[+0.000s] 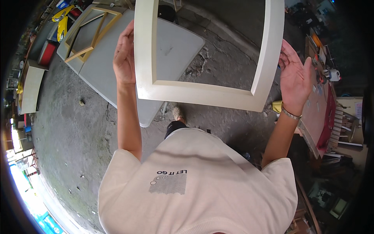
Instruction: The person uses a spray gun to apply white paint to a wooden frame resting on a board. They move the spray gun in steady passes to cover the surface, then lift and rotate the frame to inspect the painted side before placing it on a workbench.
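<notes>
A white rectangular frame [206,93] with an open middle is held up in front of my chest, its top running out of the picture. My left hand [125,56] presses against its left side, fingers partly hidden behind the rail. On the other side, my right hand [295,78] supports the right rail with its fingertips; its palm faces the frame and the thumb stands away. Through the opening I see the corner of a grey folding table [171,46] and the concrete floor.
Bare wooden frames [93,35] lie on the table's far left part. At the right stands a workbench [314,113] with a dark red cloth [328,121] and a white jug [334,75]. Cracked concrete [78,128] stretches along the left, where a pale cabinet [33,87] stands.
</notes>
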`<state>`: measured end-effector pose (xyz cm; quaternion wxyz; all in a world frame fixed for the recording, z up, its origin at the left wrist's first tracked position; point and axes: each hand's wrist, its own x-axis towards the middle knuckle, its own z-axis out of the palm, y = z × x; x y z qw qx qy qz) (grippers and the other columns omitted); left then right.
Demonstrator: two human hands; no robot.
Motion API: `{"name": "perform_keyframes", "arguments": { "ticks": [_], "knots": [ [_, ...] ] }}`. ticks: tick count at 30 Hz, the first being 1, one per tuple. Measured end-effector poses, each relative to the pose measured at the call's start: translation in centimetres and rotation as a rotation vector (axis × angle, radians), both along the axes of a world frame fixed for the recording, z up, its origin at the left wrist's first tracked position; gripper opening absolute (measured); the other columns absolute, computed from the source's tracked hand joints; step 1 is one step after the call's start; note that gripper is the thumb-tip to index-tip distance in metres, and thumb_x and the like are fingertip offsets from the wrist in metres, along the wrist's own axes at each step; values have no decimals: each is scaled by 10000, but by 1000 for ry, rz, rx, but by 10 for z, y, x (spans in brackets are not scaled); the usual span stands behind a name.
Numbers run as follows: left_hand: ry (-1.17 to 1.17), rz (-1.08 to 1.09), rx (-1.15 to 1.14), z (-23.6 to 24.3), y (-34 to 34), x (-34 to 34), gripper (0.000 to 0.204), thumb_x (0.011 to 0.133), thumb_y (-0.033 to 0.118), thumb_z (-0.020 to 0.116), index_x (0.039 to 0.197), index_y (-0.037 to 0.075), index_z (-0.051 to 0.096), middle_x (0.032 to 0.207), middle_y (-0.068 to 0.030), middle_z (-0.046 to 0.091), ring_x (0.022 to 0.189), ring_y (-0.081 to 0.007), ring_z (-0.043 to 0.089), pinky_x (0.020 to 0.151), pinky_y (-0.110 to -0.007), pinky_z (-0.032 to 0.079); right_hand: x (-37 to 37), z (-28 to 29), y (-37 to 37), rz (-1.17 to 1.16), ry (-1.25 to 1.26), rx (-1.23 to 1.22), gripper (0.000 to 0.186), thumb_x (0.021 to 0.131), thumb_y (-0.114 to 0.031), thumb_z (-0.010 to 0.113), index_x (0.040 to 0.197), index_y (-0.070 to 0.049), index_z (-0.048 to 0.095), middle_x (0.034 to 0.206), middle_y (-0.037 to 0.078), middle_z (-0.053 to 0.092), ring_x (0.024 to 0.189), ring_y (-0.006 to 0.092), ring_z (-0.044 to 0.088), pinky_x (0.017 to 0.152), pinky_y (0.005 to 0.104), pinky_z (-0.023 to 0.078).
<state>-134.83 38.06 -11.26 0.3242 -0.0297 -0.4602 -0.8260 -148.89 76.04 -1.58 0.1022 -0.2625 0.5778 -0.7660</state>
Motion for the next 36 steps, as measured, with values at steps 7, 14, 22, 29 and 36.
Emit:
{"name": "perform_keyframes", "arguments": {
  "ticks": [7, 14, 22, 29, 36],
  "knots": [
    [-21, 35, -79, -9, -57, -41, 445, 1008, 130, 437, 1452, 119, 459, 1366, -88, 573, 1191, -208, 616, 1011, -470, 549, -42, 9, -56, 35, 26, 63, 886, 1009, -603, 278, 1438, 169, 347, 1435, 213, 481, 1272, 241, 460, 1097, 338, 276],
    [54, -13, 75, -16, -91, -64, 480, 996, 141, 489, 1472, 131, 434, 1306, -74, 620, 1041, -217, 688, 908, -412, 609, -78, 11, -94, 77, -3, 35, 905, 1002, -618, 293, 1445, 170, 329, 1458, 213, 456, 1277, 248, 451, 1103, 337, 272],
    [60, 46, 83, -19, -91, -83, 518, 981, 166, 524, 1485, 132, 407, 1274, -88, 635, 963, -202, 711, 827, -351, 638, -123, 8, -111, 122, -43, -102, 895, 1002, -614, 273, 1422, 170, 371, 1423, 227, 490, 1238, 247, 477, 1091, 353, 288],
    [151, 25, 106, -12, -59, -113, 569, 963, 158, 557, 1502, 145, 374, 1264, -103, 623, 1028, -210, 691, 818, -351, 641, -176, 17, -81, 260, 27, -138, 928, 986, -638, 268, 1427, 174, 358, 1454, 241, 460, 1267, 261, 463, 1102, 356, 274],
    [221, -44, 148, -1, -2, -180, 643, 954, 133, 573, 1535, 167, 297, 1269, -111, 603, 1060, -221, 672, 814, -362, 634, -255, 34, -20, 340, 148, -117, 942, 981, -633, 289, 1459, 179, 276, 1510, 253, 372, 1355, 279, 386, 1147, 360, 229]
  ]
}}
